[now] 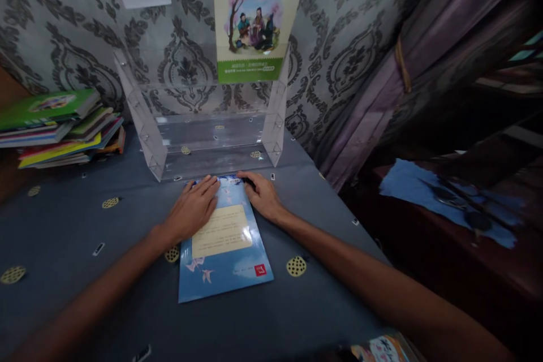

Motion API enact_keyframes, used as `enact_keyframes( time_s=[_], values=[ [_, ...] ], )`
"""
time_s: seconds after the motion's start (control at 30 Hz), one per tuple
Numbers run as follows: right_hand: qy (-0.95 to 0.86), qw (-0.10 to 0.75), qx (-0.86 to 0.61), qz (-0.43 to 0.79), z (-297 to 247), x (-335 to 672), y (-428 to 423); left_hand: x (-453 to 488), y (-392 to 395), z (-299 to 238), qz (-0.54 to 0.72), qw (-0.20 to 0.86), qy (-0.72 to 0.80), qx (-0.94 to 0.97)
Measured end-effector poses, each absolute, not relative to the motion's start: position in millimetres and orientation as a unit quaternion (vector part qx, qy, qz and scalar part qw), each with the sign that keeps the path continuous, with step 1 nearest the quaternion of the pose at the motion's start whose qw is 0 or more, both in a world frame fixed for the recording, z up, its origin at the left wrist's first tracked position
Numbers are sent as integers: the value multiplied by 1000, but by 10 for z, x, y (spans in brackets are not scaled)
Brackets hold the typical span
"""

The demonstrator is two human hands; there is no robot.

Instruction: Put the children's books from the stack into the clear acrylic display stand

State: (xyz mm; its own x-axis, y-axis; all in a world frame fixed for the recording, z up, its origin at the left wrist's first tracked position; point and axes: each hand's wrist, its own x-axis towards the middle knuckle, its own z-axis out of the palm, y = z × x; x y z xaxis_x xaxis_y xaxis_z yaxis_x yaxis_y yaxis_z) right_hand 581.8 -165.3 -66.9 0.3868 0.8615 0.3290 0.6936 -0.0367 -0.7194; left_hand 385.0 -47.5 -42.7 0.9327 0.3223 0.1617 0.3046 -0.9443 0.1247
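A thin blue book (224,249) with a cream panel lies flat on the grey table (85,271), just in front of a clear acrylic display stand (212,136). My left hand (193,209) lies flat on the book's upper left part, fingers stretched out. My right hand (263,195) rests at the book's upper right corner, fingers curled over its far edge. A green and cream book (254,17) stands upright in the stand's upper tier.
A pile of colourful books (59,127) sits at the table's far left. Patterned wallpaper (348,39) backs the stand, and a purple curtain (407,79) hangs to the right. Another book's corner (382,349) shows at the near edge. Dark furniture with blue cloth (445,198) stands on the right.
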Motion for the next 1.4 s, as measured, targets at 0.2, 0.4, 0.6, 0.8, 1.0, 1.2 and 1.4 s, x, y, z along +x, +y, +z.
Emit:
enact_keyframes(
  time_s=[0.2, 0.4, 0.6, 0.8, 1.0, 1.2, 1.4],
  values=[
    [-555, 434, -703, 103, -702, 5860, -1632, 4052, -493, -427, 81, 92, 96, 988],
    [-557, 440, -697, 105, -720, 5880, -1612, 4188, -552, -406, 71, 102, 48, 991],
    [-565, 442, -689, 107, -734, 5898, -1608, 4167, -581, -361, 72, 113, 24, 991],
    [-554, 445, -693, 120, -727, 5892, -1616, 4145, -608, -315, 68, 121, 4, 990],
    [-550, 441, -699, 120, -698, 5878, -1627, 4112, -647, -298, 52, 114, -11, 992],
    [-553, 434, -702, 117, -683, 5875, -1631, 4067, -725, -272, 45, 119, -25, 992],
    [-548, 442, -700, 118, -681, 5865, -1630, 4017, -830, -242, 37, 113, -49, 992]
  ],
)
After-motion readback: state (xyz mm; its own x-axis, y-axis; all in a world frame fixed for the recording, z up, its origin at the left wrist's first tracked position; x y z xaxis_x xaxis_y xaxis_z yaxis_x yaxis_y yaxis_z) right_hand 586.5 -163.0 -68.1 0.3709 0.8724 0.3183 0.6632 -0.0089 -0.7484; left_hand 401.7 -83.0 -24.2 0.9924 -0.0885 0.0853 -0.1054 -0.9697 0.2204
